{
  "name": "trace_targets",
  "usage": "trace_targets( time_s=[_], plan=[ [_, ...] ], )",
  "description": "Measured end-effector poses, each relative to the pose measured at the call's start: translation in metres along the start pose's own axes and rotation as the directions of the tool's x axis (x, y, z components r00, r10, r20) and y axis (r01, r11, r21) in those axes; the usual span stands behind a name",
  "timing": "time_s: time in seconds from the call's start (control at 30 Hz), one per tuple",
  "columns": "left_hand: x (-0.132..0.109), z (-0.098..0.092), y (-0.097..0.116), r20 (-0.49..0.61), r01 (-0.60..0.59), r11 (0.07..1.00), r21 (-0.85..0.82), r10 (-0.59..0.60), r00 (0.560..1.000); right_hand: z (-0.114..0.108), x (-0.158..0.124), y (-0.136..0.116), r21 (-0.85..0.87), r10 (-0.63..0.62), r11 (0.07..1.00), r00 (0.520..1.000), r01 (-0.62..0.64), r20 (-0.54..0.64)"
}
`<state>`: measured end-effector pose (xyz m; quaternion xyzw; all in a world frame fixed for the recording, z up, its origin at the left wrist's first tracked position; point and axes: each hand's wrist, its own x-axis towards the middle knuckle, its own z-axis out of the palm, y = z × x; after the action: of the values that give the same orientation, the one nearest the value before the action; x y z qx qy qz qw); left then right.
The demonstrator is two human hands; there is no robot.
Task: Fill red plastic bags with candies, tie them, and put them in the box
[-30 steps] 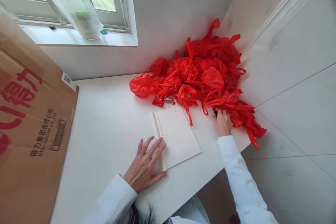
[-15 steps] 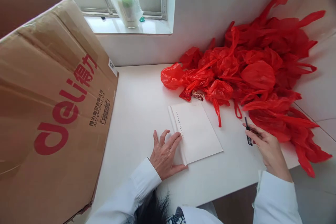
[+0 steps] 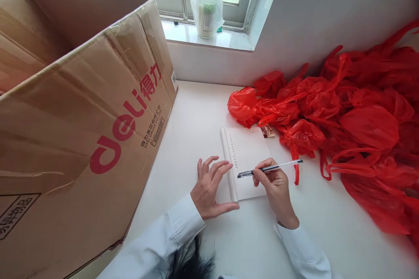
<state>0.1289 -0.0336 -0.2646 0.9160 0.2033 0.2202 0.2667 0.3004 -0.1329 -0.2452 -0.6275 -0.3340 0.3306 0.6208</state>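
One pen [image 3: 277, 166], perhaps capped, across grip [image 3: 276, 188]

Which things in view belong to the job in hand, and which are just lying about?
Seemingly in use:
- pen, held in the right hand over the page
- notebook, with the left hand at its left edge

Apparently just lying about:
- red plastic bags, heaped
- small wrapper, beside the notebook
- cardboard box
- bagged container

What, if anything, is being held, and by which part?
The right hand holds a pen, gripping it nearer its left end in the picture.
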Motion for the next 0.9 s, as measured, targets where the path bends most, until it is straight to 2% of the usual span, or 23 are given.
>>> trace_targets(
  time_s=[0.1,0.27,0.37,0.43,0.47,0.5,0.57,0.6,0.63,0.67,0.7,0.77,0.8,0.87,0.9],
  plan=[
    [0.000,0.000,-0.002,-0.104,-0.042,0.994,-0.097,0.032,0.994,0.012,-0.007,0.001,-0.069,0.004,0.998,0.998,0.000,0.062],
    [0.002,0.007,0.003,-0.105,-0.091,0.993,-0.071,0.084,0.991,0.033,-0.017,0.005,-0.074,0.001,0.997,0.992,0.009,0.129],
    [0.002,0.011,0.007,-0.122,-0.090,0.996,-0.020,0.087,0.989,0.037,-0.015,0.009,-0.050,0.022,0.999,0.993,-0.017,0.116],
    [0.001,0.012,0.008,-0.148,-0.079,0.997,0.007,0.079,0.986,0.027,-0.007,0.007,0.003,0.036,0.999,0.999,-0.036,-0.023],
    [0.000,0.012,0.008,-0.179,-0.063,0.998,0.015,0.064,0.982,0.017,-0.001,0.004,0.047,0.021,0.999,0.988,-0.014,-0.153],
    [-0.001,0.012,0.008,-0.227,-0.039,0.999,0.016,0.042,0.973,0.005,0.006,0.000,0.092,-0.009,0.995,0.951,0.039,-0.308],
    [-0.002,0.010,0.006,-0.307,0.005,1.000,0.010,-0.002,0.952,-0.020,0.019,-0.010,0.131,-0.093,0.970,0.807,0.206,-0.582],
    [-0.002,0.010,0.005,-0.319,0.002,1.000,0.008,0.001,0.948,-0.030,0.024,-0.015,0.120,-0.127,0.958,0.759,0.261,-0.638],
    [-0.002,0.009,0.004,-0.308,-0.026,1.000,0.011,0.028,0.951,-0.037,0.027,-0.018,0.112,-0.141,0.954,0.745,0.278,-0.652],
    [-0.001,0.009,0.003,-0.276,-0.077,0.997,0.018,0.079,0.958,-0.039,0.029,-0.020,0.110,-0.141,0.958,0.766,0.267,-0.627],
    [0.001,0.009,0.003,-0.232,-0.143,0.989,0.027,0.145,0.962,-0.036,0.029,-0.020,0.117,-0.122,0.967,0.814,0.225,-0.567],
    [0.004,0.009,0.005,-0.152,-0.256,0.965,0.051,0.261,0.953,-0.022,0.025,-0.015,0.134,-0.040,0.986,0.927,0.096,-0.372],
    [0.006,0.010,0.006,-0.114,-0.291,0.954,0.067,0.297,0.948,-0.013,0.023,-0.011,0.129,0.008,0.991,0.967,0.026,-0.253],
    [0.007,0.011,0.008,-0.053,-0.333,0.938,0.100,0.339,0.939,0.004,0.019,-0.003,0.081,0.077,0.994,0.995,-0.072,-0.057],
    [0.008,0.011,0.009,-0.024,-0.343,0.932,0.118,0.348,0.937,0.010,0.018,0.000,0.048,0.090,0.995,0.996,-0.089,-0.005]
  ],
)
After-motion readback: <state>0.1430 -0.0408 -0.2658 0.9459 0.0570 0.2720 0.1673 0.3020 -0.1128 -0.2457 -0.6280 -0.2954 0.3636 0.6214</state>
